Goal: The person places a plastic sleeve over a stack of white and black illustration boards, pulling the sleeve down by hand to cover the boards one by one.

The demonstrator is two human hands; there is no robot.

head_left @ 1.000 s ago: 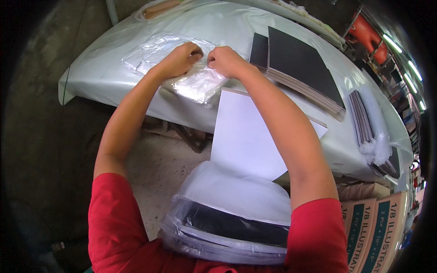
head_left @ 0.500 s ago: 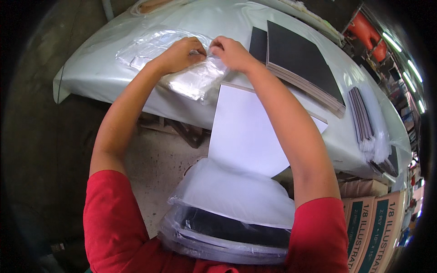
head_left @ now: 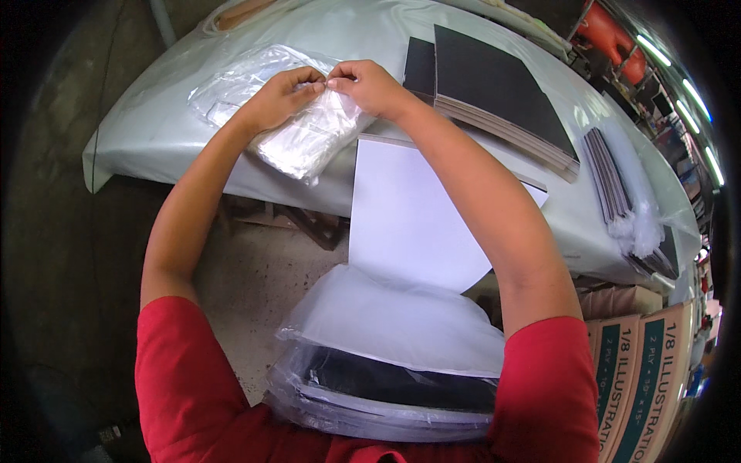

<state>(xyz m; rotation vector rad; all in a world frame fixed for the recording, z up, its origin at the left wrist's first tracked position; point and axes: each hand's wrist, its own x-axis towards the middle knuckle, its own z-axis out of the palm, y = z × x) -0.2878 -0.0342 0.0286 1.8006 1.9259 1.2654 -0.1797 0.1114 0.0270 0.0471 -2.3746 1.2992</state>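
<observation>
A pile of clear plastic bags [head_left: 310, 148] lies crinkled and shiny near the front edge of the covered table. My left hand [head_left: 279, 100] rests over the pile, thumb and fingertips pinched together at a bag's upper edge. Right beside it, my right hand [head_left: 366, 86] pinches the same edge; the fingertips of both hands almost touch. A white board [head_left: 409, 204] leans from the table edge down toward my lap, below my right forearm. Across my lap lie plastic-wrapped boards [head_left: 394, 378], black and white.
A stack of black boards [head_left: 498, 85] sits right of the bags. Farther right is a plastic-sleeved bundle of boards [head_left: 606, 174]. Cardboard boxes [head_left: 644, 370] stand at the lower right. A white sheet [head_left: 147, 131] covers the table, and a red object [head_left: 610, 42] is beyond it.
Both hands have shifted slightly left and come closer together, fingertips now meeting at the bag's edge. The view has shifted a little too.
</observation>
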